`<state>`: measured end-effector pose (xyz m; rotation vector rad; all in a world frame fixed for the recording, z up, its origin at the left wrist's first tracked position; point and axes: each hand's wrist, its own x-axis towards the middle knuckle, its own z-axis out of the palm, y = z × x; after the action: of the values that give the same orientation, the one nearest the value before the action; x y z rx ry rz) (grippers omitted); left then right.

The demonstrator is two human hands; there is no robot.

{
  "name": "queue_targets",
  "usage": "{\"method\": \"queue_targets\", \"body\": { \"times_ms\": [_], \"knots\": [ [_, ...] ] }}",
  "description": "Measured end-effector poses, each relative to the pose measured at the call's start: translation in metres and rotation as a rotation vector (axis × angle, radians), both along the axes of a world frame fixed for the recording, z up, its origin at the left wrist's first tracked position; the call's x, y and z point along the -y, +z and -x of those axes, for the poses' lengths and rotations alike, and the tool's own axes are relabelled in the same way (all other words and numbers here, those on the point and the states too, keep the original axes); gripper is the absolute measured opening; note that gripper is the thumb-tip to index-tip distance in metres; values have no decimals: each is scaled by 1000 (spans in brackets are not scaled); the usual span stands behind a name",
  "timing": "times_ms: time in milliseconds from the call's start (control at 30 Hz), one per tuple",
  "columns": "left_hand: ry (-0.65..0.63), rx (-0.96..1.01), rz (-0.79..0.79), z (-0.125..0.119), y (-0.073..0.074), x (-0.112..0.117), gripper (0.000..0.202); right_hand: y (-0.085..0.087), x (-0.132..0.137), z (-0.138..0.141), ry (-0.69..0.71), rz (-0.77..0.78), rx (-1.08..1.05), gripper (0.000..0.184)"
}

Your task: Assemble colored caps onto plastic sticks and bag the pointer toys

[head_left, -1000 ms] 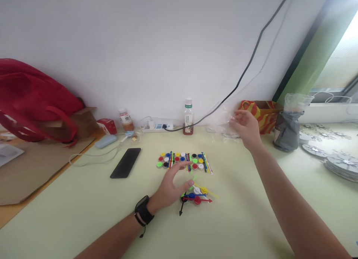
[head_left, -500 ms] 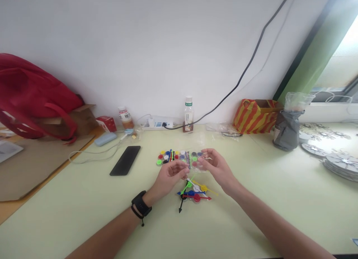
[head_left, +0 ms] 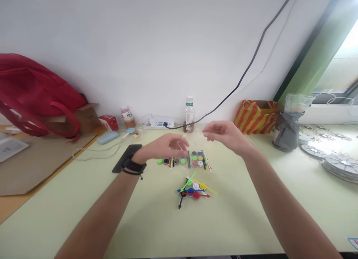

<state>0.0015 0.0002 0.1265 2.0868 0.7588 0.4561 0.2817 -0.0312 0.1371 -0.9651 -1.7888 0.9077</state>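
My left hand (head_left: 170, 146) hovers above the left part of the row of small coloured discs (head_left: 195, 159), fingers curled towards the thumb. A thin pale edge of clear plastic (head_left: 181, 148) shows at its fingertips. To its right, my right hand (head_left: 223, 136) is raised, thumb and forefinger pinched together; what they hold, if anything, I cannot make out. Bundled thin coloured arrows (head_left: 207, 162) lie among the discs. Closer to me sits a loose cluster of arrow spinners (head_left: 192, 190) in green, white, yellow, blue, red and black, apart from both hands.
Beside my left wrist lies a black phone (head_left: 122, 162). Along the wall stand two drink bottles (head_left: 189, 115), a power strip (head_left: 159, 124) and a striped bag (head_left: 253, 117). A grey bag (head_left: 288, 130) and stacked discs (head_left: 341, 165) are at right, a red backpack (head_left: 36, 94) at left.
Both hands have risen and moved away from me, and the gap between them has widened. More of the disc row and its right-hand arrows now shows. The spinner cluster stays put.
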Motion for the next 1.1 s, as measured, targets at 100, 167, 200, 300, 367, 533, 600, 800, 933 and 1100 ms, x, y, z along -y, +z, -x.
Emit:
{"method": "queue_targets", "body": {
  "times_ms": [100,167,200,300,367,533,600,800,933,1100],
  "knots": [
    [2,14,29,-12,7,-12,32,8,-6,7,-38,-9,-4,38],
    [-6,5,52,-15,2,-17,31,6,-11,7,-61,7,6,38],
    [-7,-6,63,-15,-2,-19,32,3,-14,6,-63,12,18,38],
    [18,-33,50,-12,-13,-25,34,-6,-22,0,-35,-26,114,31],
    [32,-28,28,-9,-17,-27,33,-9,-25,0,-101,-129,194,24],
    [55,-15,63,-9,-20,-29,31,-6,-15,14,-339,-329,381,16],
    [74,-10,75,-10,-21,-28,32,-6,-11,21,-286,-295,412,21],
    [93,31,171,-5,-20,-25,44,-21,-22,29,-135,-142,332,12],
    [36,77,356,2,-13,-22,56,-24,-29,27,-99,-71,180,10],
    [-18,135,489,7,-9,-22,56,-17,-15,29,162,197,35,20]
  ]
}}
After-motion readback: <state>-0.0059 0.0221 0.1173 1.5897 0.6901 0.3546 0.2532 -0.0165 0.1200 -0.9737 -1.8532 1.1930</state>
